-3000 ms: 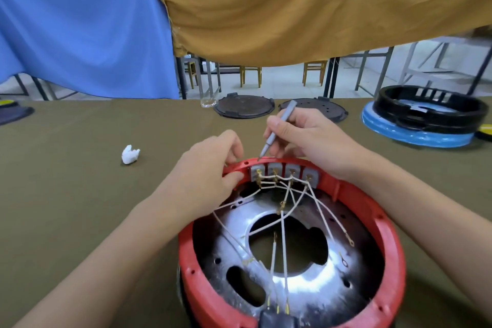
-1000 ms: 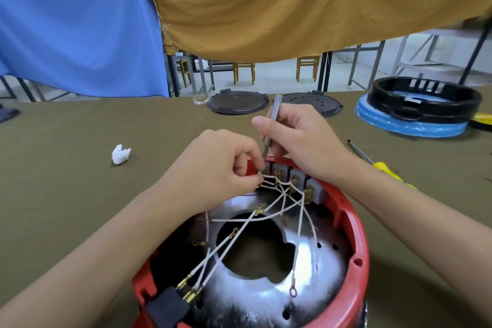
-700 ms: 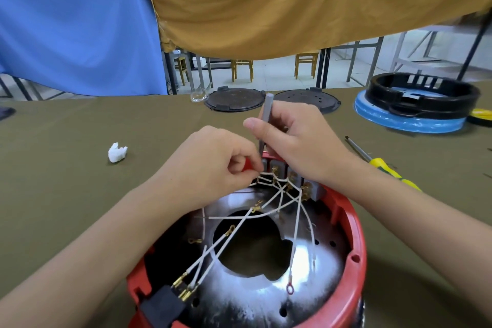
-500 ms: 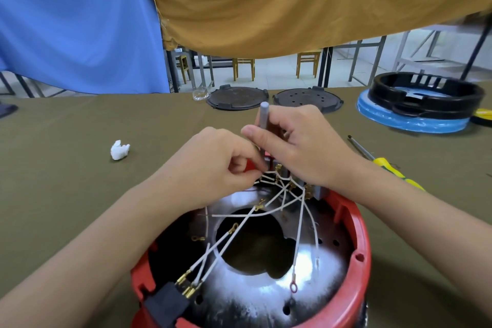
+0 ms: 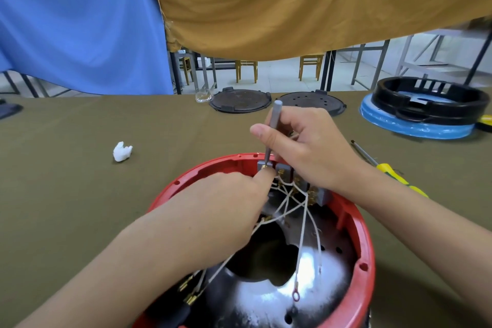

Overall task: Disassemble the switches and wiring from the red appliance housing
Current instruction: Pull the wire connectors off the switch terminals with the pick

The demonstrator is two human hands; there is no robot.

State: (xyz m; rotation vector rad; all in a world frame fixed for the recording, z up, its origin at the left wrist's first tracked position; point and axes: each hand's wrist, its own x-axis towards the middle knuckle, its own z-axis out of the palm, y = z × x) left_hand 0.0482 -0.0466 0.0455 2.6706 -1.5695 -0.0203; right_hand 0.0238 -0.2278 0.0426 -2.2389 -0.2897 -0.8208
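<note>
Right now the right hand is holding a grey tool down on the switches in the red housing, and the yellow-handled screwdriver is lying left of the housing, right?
Not quite. In the head view the yellow-handled screwdriver lies right of the red housing, not left. The rest stands.

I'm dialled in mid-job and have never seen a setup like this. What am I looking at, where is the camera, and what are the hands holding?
There is no robot: one wide-angle camera sits on a person's head, looking down at their bare hands. On the olive-covered table stands a red appliance housing, open side up, with a row of grey switches and white wires inside. The right hand holds a thin grey screwdriver upright, tip down at the leftmost switch. The left hand reaches in beside that switch; what its fingers grip is hidden. A yellow-handled screwdriver, a white scrap, two dark round plates and a black ring on a blue base lie around.
</note>
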